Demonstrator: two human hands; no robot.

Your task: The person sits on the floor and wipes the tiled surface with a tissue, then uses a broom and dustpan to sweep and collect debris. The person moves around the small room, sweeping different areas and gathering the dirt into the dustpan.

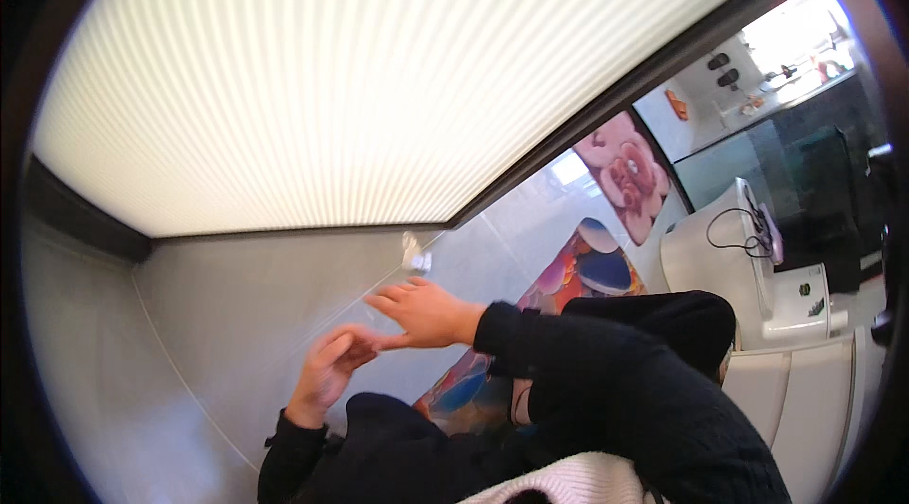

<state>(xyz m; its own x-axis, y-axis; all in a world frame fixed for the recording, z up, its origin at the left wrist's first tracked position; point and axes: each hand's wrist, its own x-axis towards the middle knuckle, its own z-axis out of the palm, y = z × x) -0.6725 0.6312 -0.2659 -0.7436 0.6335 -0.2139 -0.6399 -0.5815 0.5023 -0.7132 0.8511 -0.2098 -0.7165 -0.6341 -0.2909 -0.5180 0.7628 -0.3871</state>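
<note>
My left hand point(329, 369) is raised over the grey floor, its fingers curled and their tips meeting near the thumb of my right hand point(428, 314). Whatever the left fingers pinch, if anything, is too small and blurred to make out. The right hand comes in from the right with its fingers stretched out and apart; I see nothing in it. Just beyond the hands, a small crumpled white thing point(415, 254) lies on the tiles by the dark-framed ribbed panel point(312, 97). Both arms wear black sleeves.
The bright ribbed panel's lower edge runs across in front of me. A pebble-patterned mat point(606, 269) lies by my legs, and a pink flower mat point(630, 172) farther off. To the right stand a white toilet-like fixture point(705, 253) with a dark cable and a white cabinet point(805, 400).
</note>
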